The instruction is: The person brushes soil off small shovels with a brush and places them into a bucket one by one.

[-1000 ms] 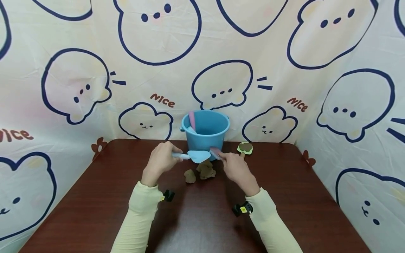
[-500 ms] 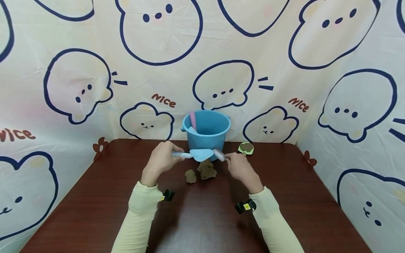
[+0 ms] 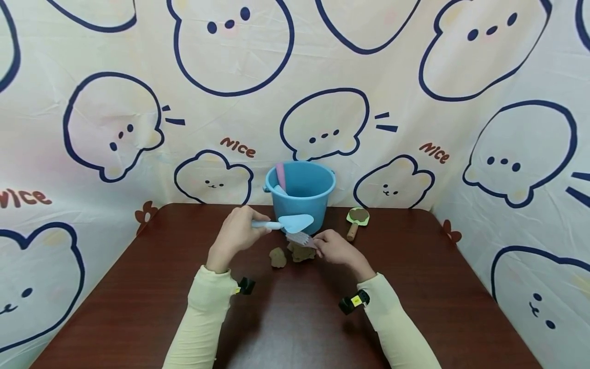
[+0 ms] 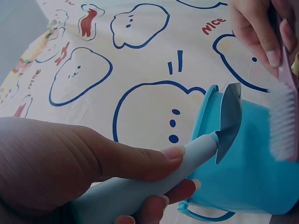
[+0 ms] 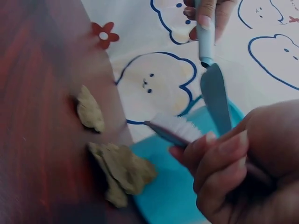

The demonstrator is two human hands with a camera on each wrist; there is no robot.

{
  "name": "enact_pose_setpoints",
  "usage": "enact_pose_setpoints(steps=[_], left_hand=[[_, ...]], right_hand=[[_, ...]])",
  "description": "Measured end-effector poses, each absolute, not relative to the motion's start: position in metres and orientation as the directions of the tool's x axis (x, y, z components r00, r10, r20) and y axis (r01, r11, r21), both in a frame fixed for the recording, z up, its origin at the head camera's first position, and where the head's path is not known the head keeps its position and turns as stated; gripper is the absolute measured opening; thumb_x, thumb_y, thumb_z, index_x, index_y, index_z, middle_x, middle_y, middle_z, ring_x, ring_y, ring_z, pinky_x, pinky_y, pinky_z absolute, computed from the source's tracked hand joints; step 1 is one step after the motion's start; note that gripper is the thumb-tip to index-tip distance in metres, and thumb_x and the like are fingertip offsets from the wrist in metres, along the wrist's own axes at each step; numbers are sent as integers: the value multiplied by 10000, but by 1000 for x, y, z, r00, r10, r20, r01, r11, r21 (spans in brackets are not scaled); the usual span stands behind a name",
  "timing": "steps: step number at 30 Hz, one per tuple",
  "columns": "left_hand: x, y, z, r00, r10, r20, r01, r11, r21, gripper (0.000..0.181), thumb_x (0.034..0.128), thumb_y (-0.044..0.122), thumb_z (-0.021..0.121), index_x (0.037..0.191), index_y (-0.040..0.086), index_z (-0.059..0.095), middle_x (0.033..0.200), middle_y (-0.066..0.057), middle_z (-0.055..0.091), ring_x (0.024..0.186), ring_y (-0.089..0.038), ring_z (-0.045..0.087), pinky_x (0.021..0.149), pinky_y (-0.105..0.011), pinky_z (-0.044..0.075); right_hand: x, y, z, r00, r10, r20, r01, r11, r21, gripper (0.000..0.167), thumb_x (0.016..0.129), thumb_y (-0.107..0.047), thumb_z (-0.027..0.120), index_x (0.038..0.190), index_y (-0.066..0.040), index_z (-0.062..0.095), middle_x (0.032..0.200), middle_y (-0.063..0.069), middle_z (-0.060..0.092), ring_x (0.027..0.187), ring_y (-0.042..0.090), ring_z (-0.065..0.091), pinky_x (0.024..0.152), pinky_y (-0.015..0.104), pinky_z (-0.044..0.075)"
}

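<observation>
My left hand [image 3: 232, 237] grips the handle of a small light-blue hand trowel [image 3: 296, 223], its blade pointing right in front of the blue bucket [image 3: 301, 202]. In the left wrist view the thumb lies along the trowel's handle. My right hand [image 3: 340, 252] holds a pinkish brush [image 4: 283, 116] with white bristles. From the head, the brush is just below the trowel blade and partly covers a large tan clump [image 3: 301, 253]; whether brush and blade touch, I cannot tell. A smaller tan clump [image 3: 277, 257] lies to the left on the table.
A green-rimmed tool [image 3: 358, 216] with a wooden handle lies right of the bucket. Inside the bucket, a pink handle [image 3: 280, 175] leans on the left wall. The dark brown table [image 3: 295, 318] ends at a printed cloth [image 3: 207, 118] behind.
The brush first lay at the trowel's tip, turned bristles up, and now sits lower and left, under the blade. My right hand moved down; the trowel shifted slightly right and up.
</observation>
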State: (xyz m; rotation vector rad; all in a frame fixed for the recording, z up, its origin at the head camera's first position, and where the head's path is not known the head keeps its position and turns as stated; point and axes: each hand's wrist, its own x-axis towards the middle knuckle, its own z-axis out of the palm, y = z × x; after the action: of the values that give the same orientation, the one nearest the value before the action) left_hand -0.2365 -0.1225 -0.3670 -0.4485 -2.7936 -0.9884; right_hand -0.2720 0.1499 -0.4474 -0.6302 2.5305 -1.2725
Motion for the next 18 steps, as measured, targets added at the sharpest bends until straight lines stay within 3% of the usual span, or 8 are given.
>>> enact_pose_setpoints(steps=[2,7,18], left_hand=[[-237,-123,-368,-945,228,234,324,738,591,264,876,112,804,1121,17,779,1006,-137,772,798,-228,619,684,-341,532],[-236,-122,-367,-944,226,239,326,737,592,265,871,106,808,1119,16,780,1013,-146,770,812,-234,623,694,-349,535],[-236,-120,-369,-946,233,227,324,734,597,254,868,91,808,1110,16,783,1029,-153,767,749,-223,607,637,-306,522]], right_hand=[[-273,146,-452,-850,-526,-23,-269,471,-840,399,1096,-104,380,873,134,611,594,4,455,458,117,352,475,245,340],[-271,140,-456,-811,-582,-65,-203,383,-901,396,1101,-111,370,767,17,540,626,6,453,460,114,340,470,256,327],[-270,132,-457,-769,-626,-127,17,179,-984,317,1115,-147,352,853,-55,504,684,-2,446,473,71,368,469,214,338]])
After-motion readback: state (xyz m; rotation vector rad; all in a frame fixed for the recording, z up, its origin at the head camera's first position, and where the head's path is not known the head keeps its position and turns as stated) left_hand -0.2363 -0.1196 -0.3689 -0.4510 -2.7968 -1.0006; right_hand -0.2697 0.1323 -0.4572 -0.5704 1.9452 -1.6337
